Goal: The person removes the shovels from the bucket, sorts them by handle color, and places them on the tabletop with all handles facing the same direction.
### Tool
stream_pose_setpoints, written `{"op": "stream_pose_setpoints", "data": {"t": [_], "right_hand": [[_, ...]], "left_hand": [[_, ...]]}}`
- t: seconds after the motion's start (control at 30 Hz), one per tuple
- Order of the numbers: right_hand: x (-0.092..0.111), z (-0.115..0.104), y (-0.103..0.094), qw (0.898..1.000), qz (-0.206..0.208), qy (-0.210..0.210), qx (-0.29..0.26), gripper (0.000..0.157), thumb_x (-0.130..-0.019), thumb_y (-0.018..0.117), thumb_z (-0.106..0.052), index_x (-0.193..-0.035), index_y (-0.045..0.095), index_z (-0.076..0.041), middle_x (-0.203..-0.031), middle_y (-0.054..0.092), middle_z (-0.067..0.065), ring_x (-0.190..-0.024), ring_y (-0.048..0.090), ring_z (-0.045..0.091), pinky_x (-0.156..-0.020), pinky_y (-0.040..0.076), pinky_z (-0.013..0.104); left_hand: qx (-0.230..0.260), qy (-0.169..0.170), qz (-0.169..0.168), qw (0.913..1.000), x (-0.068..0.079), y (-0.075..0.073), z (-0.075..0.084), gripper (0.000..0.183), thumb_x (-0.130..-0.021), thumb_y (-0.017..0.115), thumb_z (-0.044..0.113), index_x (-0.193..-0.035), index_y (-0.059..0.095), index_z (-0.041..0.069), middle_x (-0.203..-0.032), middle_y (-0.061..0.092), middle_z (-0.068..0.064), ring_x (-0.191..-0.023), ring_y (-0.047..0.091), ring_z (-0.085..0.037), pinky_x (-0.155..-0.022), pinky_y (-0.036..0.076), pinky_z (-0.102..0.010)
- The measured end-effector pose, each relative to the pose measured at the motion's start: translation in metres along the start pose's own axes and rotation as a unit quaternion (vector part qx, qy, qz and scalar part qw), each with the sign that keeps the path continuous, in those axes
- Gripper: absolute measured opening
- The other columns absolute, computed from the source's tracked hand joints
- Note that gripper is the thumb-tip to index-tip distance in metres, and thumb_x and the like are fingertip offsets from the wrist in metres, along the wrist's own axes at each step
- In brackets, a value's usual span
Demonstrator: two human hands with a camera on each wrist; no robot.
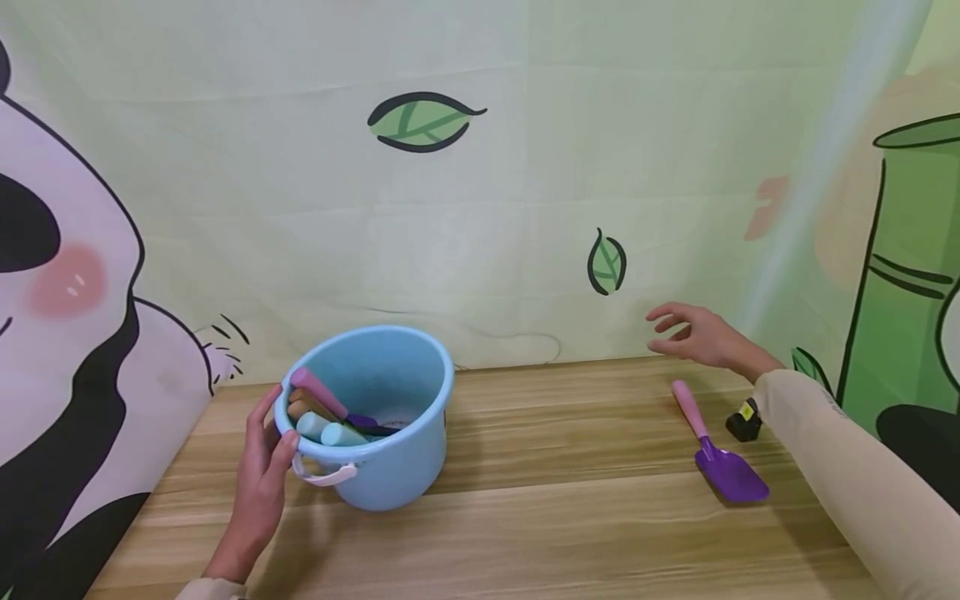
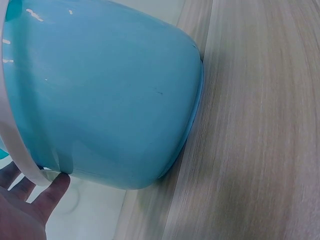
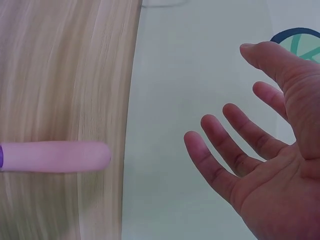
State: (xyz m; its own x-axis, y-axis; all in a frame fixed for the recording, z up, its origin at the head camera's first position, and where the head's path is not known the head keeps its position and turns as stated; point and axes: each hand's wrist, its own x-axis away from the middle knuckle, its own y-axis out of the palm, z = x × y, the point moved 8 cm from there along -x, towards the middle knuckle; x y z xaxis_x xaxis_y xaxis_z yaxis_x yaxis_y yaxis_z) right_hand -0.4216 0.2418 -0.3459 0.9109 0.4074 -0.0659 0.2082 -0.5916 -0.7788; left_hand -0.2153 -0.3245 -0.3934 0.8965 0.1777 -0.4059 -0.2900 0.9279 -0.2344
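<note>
A light blue bucket (image 1: 405,467) with a white carrying handle (image 1: 324,475) stands on the table, left of the middle. My left hand (image 1: 258,475) holds it at the left of its rim; in the left wrist view the fingertips (image 2: 56,192) meet the bucket just below the rim. Inside lean a pink handle (image 1: 318,392) with a purple end, a brown piece and two light blue rounded ends (image 1: 341,434). On the right, my right hand (image 1: 693,335) hovers with fingers spread, nothing in it. Below it lies a toy shovel (image 1: 729,475) with a purple blade and pink handle.
A small black object (image 1: 744,421) with a yellow label sits beside the shovel, near my right sleeve (image 1: 825,467). Behind the wooden table (image 1: 540,533) rises a pale green wall covering (image 1: 510,167) printed with leaves, a panda and bamboo.
</note>
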Motion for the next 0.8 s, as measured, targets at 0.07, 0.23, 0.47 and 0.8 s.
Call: {"op": "stream_pose_setpoints", "data": {"t": [0.07, 0.23, 0.47, 0.8], "right_hand": [[-0.001, -0.002, 0.001, 1.0, -0.001, -0.002, 0.0, 0.051, -0.097, 0.074, -0.028, -0.138, 0.055, -0.006, -0.131, 0.061, 0.028, -0.111, 0.066, 0.043, -0.089, 0.057, 0.053], [-0.003, -0.009, 0.001, 1.0, 0.001, -0.003, 0.004, 0.05, -0.096, 0.074, -0.025, -0.138, 0.055, -0.007, -0.13, 0.062, 0.027, -0.111, 0.067, 0.042, -0.089, 0.058, 0.052], [-0.006, -0.019, 0.003, 1.0, -0.004, -0.008, 0.012, 0.049, -0.096, 0.074, -0.024, -0.138, 0.055, -0.008, -0.13, 0.062, 0.027, -0.11, 0.068, 0.041, -0.091, 0.057, 0.054], [-0.013, -0.033, 0.006, 0.999, -0.012, -0.029, 0.013, 0.051, -0.095, 0.075, -0.025, -0.138, 0.056, -0.007, -0.129, 0.063, 0.026, -0.11, 0.068, 0.04, -0.088, 0.059, 0.051]], "left_hand": [[-0.001, -0.003, 0.001, 1.0, 0.0, 0.0, 0.0, 0.059, -0.109, 0.042, 0.014, -0.164, 0.022, 0.027, -0.159, 0.036, -0.017, -0.132, 0.045, -0.009, -0.093, 0.045, -0.009], [-0.006, -0.007, -0.002, 1.0, -0.001, 0.001, 0.0, 0.059, -0.11, 0.042, 0.015, -0.164, 0.021, 0.028, -0.161, 0.035, -0.014, -0.135, 0.044, -0.014, -0.094, 0.044, -0.009], [-0.01, -0.01, -0.001, 0.9999, -0.001, 0.0, 0.0, 0.059, -0.11, 0.042, 0.016, -0.164, 0.021, 0.029, -0.16, 0.035, -0.014, -0.136, 0.043, -0.016, -0.094, 0.044, -0.01], [-0.013, -0.01, 0.001, 0.9999, -0.001, 0.0, -0.002, 0.059, -0.11, 0.042, 0.016, -0.164, 0.021, 0.028, -0.159, 0.036, -0.017, -0.132, 0.045, -0.01, -0.093, 0.045, -0.01]]}}
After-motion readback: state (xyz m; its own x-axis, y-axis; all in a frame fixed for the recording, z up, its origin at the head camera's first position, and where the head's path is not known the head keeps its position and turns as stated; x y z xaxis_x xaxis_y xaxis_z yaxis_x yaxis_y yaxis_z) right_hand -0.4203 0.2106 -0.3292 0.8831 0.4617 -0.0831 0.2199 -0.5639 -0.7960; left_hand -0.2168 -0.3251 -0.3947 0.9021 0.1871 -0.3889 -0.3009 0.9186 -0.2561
